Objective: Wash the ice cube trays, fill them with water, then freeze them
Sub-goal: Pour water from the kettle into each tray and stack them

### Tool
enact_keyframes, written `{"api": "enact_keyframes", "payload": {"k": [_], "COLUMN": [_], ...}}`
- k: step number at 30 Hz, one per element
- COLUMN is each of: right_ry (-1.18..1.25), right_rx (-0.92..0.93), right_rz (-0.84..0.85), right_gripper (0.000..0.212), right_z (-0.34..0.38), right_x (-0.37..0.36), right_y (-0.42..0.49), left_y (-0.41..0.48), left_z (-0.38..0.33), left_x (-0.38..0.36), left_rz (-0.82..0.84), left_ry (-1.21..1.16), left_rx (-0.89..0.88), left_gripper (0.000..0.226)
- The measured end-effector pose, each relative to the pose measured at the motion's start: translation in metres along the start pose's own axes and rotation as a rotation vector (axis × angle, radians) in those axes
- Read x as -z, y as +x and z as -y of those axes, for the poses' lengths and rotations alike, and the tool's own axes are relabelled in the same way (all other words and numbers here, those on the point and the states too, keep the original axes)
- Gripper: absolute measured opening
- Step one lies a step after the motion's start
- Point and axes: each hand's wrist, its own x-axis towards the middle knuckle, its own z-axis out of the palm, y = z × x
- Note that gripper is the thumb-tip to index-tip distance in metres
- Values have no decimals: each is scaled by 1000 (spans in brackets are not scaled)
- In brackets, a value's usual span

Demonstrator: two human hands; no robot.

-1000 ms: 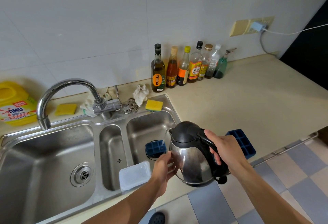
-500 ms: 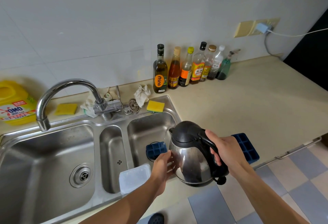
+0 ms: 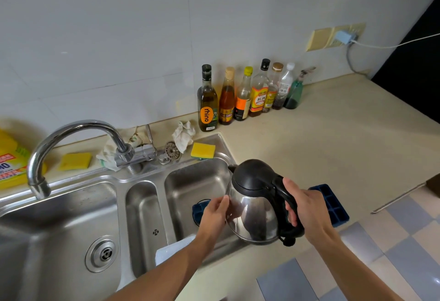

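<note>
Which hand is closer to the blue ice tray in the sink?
Left. The left hand rests on the kettle next to the blue tray; the right hand grips the handle, farther right.

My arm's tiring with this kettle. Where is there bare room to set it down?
Best: the wide bare counter between the bottle row and the blue ice cube tray at the front edge. The big left basin is also bare. Crowded: behind the faucet, with sponges and rags, and the right basin, holding another tray.
</note>
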Motion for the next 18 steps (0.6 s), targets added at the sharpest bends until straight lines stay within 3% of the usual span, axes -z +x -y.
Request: {"api": "enact_keyframes", "payload": {"k": [3, 6, 11, 18], "right_ry": [61, 100, 115, 92], "right_rx": [9, 20, 0, 6], "right_rz": [-57, -97, -92, 43], "right_gripper": [62, 61, 63, 60], "right_z": [-4, -6, 0, 13], "right_x": [0, 1, 10, 28], "right_y": [8, 23, 64, 140], "left_y": [12, 22, 42, 93], "left_z": [-23, -46, -79, -113], "left_x": [-3, -10, -35, -68], "left_rz": [-84, -75, -9, -34], "left_ry": [205, 246, 287, 351], "left_rx": [-189, -299, -367, -318], "left_gripper": [16, 10, 15, 25]}}
